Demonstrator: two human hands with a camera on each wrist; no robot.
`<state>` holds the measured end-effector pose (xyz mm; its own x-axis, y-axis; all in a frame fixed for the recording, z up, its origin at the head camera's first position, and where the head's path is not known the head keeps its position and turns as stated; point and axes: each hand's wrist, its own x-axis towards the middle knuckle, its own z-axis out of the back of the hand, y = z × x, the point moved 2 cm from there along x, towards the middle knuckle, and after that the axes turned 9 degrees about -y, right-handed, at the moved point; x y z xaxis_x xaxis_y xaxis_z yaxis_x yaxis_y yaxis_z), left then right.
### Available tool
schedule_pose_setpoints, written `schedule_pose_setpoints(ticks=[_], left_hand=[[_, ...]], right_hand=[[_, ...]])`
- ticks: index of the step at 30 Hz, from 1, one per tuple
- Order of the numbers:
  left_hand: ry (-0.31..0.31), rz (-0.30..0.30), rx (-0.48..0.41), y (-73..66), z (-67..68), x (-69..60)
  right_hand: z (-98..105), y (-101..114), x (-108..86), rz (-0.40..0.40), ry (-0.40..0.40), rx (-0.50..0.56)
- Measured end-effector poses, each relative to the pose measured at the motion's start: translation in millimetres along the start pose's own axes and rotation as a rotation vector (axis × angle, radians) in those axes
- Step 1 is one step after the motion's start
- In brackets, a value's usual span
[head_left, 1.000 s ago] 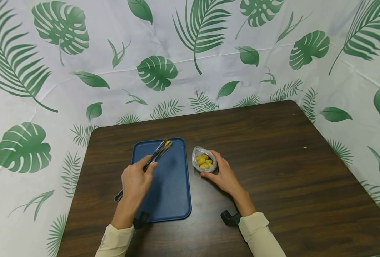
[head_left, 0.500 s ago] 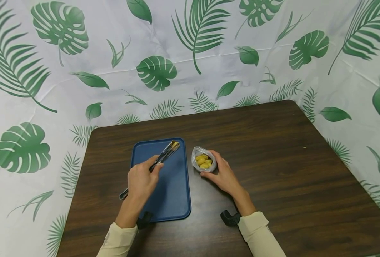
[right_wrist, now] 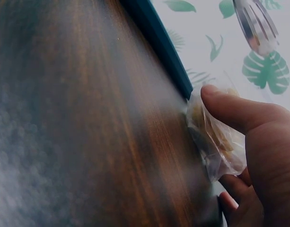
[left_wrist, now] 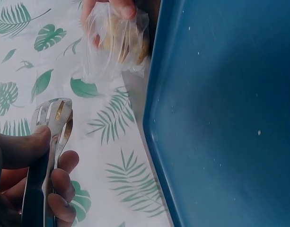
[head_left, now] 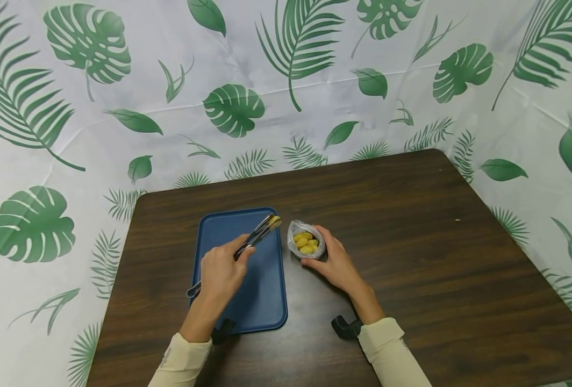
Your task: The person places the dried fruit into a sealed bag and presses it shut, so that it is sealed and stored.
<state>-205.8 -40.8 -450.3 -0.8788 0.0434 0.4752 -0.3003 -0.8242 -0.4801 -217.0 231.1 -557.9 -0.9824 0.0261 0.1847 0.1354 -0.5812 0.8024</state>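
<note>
My left hand [head_left: 222, 271] grips a pair of metal tongs [head_left: 258, 235] with dark handles, held over the blue tray [head_left: 262, 301]. Between the tong tips sits a small yellow piece [head_left: 276, 220], above the tray's right edge. On the table beside the tray stands an open clear plastic bag [head_left: 292, 244] with several yellow pieces [head_left: 307, 243] inside. My right hand [head_left: 339, 266] holds the bag from its right side, thumb and fingers round it. In the left wrist view the slotted tong heads [left_wrist: 58, 113] are pressed nearly together.
The dark wooden table [head_left: 441, 279] carries the tray and bag. A white cloth with green leaf prints [head_left: 315, 97] hangs behind the table and at its sides. Small white specks [left_wrist: 259, 133] dot the tray.
My left hand has moved to the right with the tongs and the yellow piece, from over the tray's middle to its right edge. My right hand and the bag have stayed put.
</note>
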Motion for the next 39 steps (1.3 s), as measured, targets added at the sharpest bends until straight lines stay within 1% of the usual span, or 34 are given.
schedule_pose_setpoints(ticks=[9, 16, 22, 30, 39], left_hand=[[0.001, -0.045, -0.006, -6.2, -7.0, -3.6], [-0.01, -0.1, -0.027, -13.6, -13.8, -6.4], [0.004, -0.129, -0.025, -19.5, -18.5, -7.7], [0.05, -0.147, -0.034, -27.8, -22.9, -7.3], [0.043, -0.182, -0.035, -32.4, -29.3, -7.4]], right_hand=[[0, 0, -0.4, 0.004, -0.001, -0.006], [0, -1, -0.1, 0.022, -0.007, -0.016], [0, -1, -0.5, 0.018, -0.002, -0.003], [0, -2, 0.1, 0.014, 0.003, 0.002], [-1, -3, -0.4, -0.002, -0.004, -0.004]])
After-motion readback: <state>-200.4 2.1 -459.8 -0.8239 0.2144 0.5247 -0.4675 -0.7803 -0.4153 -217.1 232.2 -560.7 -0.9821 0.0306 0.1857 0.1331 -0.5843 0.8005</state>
